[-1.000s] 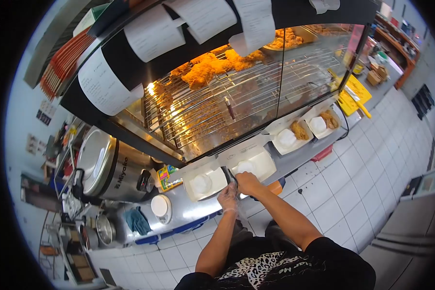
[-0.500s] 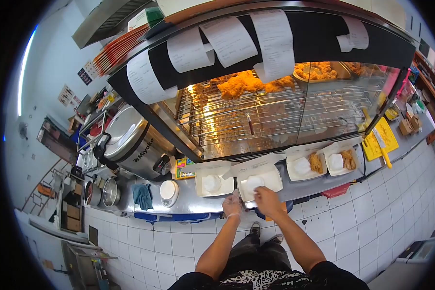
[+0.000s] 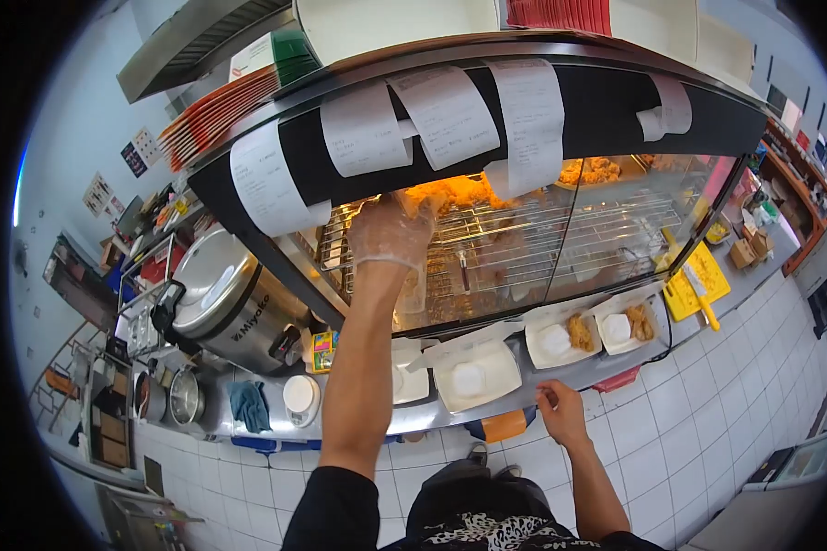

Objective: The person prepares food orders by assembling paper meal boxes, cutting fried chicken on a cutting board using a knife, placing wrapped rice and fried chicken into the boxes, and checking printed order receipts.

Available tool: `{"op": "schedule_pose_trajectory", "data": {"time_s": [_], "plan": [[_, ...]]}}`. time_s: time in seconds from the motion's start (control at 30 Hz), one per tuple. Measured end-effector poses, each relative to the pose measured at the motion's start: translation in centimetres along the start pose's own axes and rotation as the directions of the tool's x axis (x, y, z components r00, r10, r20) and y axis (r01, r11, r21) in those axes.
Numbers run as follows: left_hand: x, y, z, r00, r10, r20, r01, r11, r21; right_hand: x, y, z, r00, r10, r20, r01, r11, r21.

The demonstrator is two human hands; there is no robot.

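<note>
My left hand point(image 3: 390, 230), in a clear plastic glove, reaches up at the left part of the heated display case. Its fingers are spread near the fried chicken point(image 3: 459, 191) on the wire rack point(image 3: 501, 241); the fingertips are partly hidden. My right hand point(image 3: 562, 410) is bare, loosely curled and holding nothing visible, just off the counter's front edge. Nearest to it are an open white box point(image 3: 508, 378) with a mound of rice point(image 3: 468, 378) and a box with rice and chicken point(image 3: 578, 332). My left forearm partly covers another open box point(image 3: 413, 389).
Left of the boxes are a large rice cooker point(image 3: 239, 298), a small white scale point(image 3: 300, 397) and a blue cloth point(image 3: 248, 406). A yellow cutting board point(image 3: 694, 286) with a knife point(image 3: 703, 298) lies to the right. Order slips point(image 3: 446, 115) hang over the case's front.
My left hand has risen from the boxes up to the chicken in the case. My right hand has drawn back rightward from the middle box. The view has shifted slightly.
</note>
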State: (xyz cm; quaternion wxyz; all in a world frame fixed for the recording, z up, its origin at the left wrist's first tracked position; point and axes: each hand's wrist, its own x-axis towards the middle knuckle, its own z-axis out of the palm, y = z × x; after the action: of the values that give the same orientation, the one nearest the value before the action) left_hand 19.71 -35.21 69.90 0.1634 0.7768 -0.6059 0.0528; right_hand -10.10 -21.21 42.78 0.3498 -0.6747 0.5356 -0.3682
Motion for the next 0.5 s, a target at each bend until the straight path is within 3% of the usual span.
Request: {"op": "schedule_pose_trajectory", "data": {"time_s": [0.1,0.3,0.5], "plan": [[3.6,-3.0,4.7,0.989,0.091,-0.119,-0.082,0.994,0.078,-2.6,-1.3,0.8,0.984,0.113,0.139,-0.122,0.991,0.055],[8.4,-4.1,5.0,0.976,0.208,-0.058,-0.205,0.977,0.052,-3.8,-0.5,2.9,0.958,0.232,0.170,-0.239,0.971,0.018],[10.8,-5.8,5.6,0.969,0.245,-0.030,-0.242,0.968,0.067,-3.2,0.3,4.3,0.976,0.172,0.134,-0.166,0.985,-0.055]]}}
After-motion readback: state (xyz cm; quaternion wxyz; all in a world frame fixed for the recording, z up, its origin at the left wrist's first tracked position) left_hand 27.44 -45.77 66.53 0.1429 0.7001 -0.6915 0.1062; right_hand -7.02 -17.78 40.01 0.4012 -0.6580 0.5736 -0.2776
